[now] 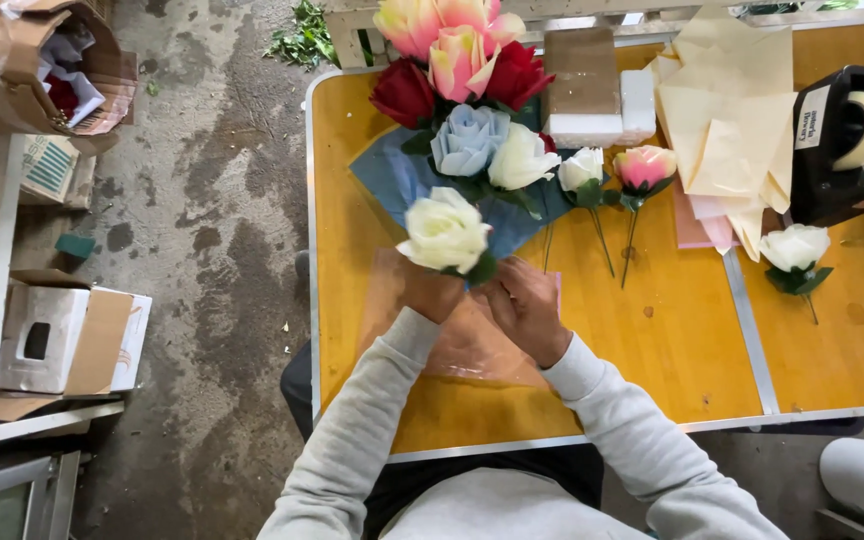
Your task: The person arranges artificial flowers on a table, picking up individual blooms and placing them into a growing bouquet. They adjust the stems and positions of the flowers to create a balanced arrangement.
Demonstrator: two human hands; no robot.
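On the orange wooden table (672, 330), the left hand (430, 292) and right hand (524, 305) sit side by side over a clear cellophane sheet (472, 345), just below a cream artificial rose (444, 232). Behind that rose lies a mixed flower bunch (467, 90) on blue wrapping paper (392, 175). To the right lie loose cream paper sheets (732, 120), then a black tape dispenser (837, 140).

A cream-white rose (444, 232), fully open with green leaves under the bloom, held upright at the front of a mixed bouquet (462, 110) in blue wrapping
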